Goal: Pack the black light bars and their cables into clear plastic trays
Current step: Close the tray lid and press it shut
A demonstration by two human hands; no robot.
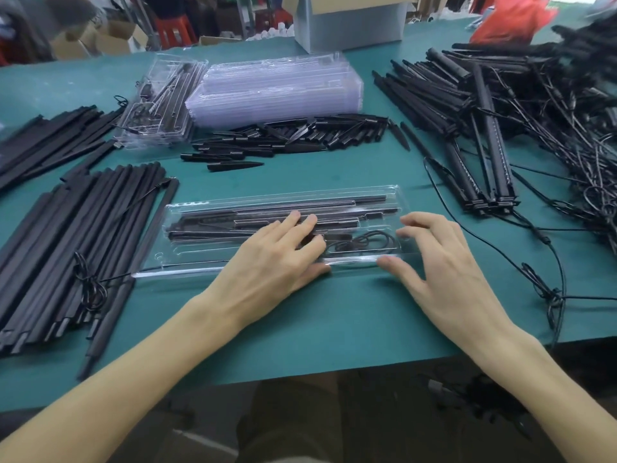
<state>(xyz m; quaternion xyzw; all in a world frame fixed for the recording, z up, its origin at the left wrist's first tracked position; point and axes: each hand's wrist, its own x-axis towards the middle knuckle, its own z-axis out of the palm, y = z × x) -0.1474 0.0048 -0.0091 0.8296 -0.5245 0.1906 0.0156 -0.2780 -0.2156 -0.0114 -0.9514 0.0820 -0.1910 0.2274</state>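
Note:
A clear plastic tray [187, 262] lies across the middle of the green table, holding black light bars [260, 212] and a coiled black cable [364, 243]. My left hand [277, 255] rests on the tray's middle, fingers spread over the bars and its thumb at the tray's near edge. To the right, my right hand [437, 255] hovers at the tray's right end with fingers loosely bent and spread, its thumb touching the near rim. Neither hand holds anything.
A stack of empty clear trays [273, 91] stands at the back, with filled trays [157, 108] to its left. Black spikes [290, 138] lie before the stack. Bar piles sit at left [76, 248] and tangled bars with cables [521, 121] at right. A grey box [354, 25] stands behind.

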